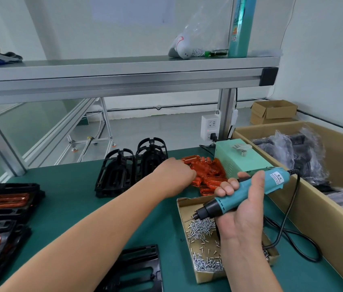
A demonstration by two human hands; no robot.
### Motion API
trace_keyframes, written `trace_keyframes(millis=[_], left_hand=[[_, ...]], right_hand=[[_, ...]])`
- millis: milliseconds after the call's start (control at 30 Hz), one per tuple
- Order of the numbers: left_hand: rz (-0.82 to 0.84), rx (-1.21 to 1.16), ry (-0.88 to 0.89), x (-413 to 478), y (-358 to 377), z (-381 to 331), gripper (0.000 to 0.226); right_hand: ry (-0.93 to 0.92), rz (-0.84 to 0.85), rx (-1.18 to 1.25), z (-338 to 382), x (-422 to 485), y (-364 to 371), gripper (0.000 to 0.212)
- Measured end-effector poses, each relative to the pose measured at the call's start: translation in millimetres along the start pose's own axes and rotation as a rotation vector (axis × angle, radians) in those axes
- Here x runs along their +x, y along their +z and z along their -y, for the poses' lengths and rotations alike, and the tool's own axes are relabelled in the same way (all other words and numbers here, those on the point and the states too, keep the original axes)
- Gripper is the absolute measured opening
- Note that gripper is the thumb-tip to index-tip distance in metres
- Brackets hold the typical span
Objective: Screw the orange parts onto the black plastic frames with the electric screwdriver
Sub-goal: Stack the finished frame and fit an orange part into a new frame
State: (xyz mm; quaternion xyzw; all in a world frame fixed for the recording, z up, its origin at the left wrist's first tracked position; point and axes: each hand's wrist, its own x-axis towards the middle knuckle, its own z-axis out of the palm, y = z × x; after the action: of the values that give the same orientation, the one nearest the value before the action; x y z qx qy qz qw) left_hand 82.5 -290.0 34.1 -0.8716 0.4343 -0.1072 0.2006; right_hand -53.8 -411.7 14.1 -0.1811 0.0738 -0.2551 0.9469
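- The left hand (174, 171) is stretched across the desk (71, 197) to the near-left edge of the heap of orange parts (210, 171). It touches or all but touches the heap.
- The left hand's fingers are hidden behind the back of the hand. It cannot be told whether they are spread, curled or already pinching a part.
- The heap lies beyond and to the right of that hand, between the upright black frames (115, 175) and the pale green power box (240, 157). The parts lie jumbled at mixed angles, so the heap has no single long axis.
- The left hand is the nearer one to the orange parts, and it is the hand not holding a tool.
- The right hand (240, 211) grips the electric screwdriver (248, 191), with its fingers (227, 189) wrapped round the teal body.
- The tool's long axis slants from the cable end at upper right down to the bit at lower left. The bit hangs just above the screws (200, 228) in the cardboard box (180, 209).
- A black frame (139, 268) lies flat at the near edge of the desk, in front of the person and to the left of the screw box. It is probably the frame waiting for its part.
- Any orange part picked up would have to travel back toward the person and a little left to reach it.
- Frames already fitted with orange parts (8, 200) are stacked at the far left, well apart from both hands.
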Motion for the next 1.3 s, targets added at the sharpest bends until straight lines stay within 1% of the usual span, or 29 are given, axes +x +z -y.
trace_keyframes(millis=[133,200,300,333,400,433,500,667,733,800,1033,1133,1300], left_hand=[[-0.040,-0.019,-0.032,-11.7,-3.7,0.9,0.035],[-0.078,-0.103,-0.081,-24.0,-11.6,0.7,0.043],[-0.208,-0.355,-0.224,-58.5,-24.0,1.7,0.045],[-0.246,-0.467,-0.265,-73.9,-26.9,2.4,0.041],[-0.282,-0.770,-0.354,-109.4,-30.9,0.5,0.034],[-0.278,-0.911,-0.394,-128.3,-31.6,-1.5,0.033],[-0.241,-1.077,-0.460,-166.4,-28.8,-6.4,0.037],[-0.126,-1.299,-0.524,-236.0,-18.4,-14.8,0.055],[-0.107,-1.363,-0.501,-250.8,-17.9,-16.8,0.055],[-0.085,-1.408,-0.484,-258.9,-17.5,-19.2,0.049],[0.018,-1.400,-0.533,-268.3,-11.3,-23.6,0.036],[0.030,-1.430,-0.526,-267.7,-13.9,-24.7,0.037],[0.039,-1.445,-0.499,-267.9,-16.5,-25.2,0.040]], right_hand=[[-0.008,-0.001,-0.011,0.3,-0.1,-0.4,0.038],[-0.012,0.006,-0.019,-0.4,0.4,-0.8,0.038],[-0.013,0.016,-0.021,-0.3,-0.9,-1.4,0.038],[-0.011,0.022,-0.020,-0.4,-1.7,-1.4,0.038],[-0.004,0.033,-0.026,-1.2,-3.5,0.0,0.038],[0.000,0.037,-0.031,-1.7,-4.7,0.6,0.038],[0.012,0.056,-0.037,-3.4,-7.2,2.5,0.038],[0.013,0.081,-0.079,-7.6,-13.9,6.5,0.039],[0.016,0.085,-0.095,-9.2,-16.2,7.4,0.038],[0.018,0.091,-0.111,-10.2,-17.9,8.5,0.038],[0.028,0.133,-0.163,-15.5,-25.7,9.5,0.039],[0.029,0.159,-0.184,-17.4,-28.3,9.7,0.042],[0.031,0.152,-0.213,-20.2,-28.6,9.2,0.039]])
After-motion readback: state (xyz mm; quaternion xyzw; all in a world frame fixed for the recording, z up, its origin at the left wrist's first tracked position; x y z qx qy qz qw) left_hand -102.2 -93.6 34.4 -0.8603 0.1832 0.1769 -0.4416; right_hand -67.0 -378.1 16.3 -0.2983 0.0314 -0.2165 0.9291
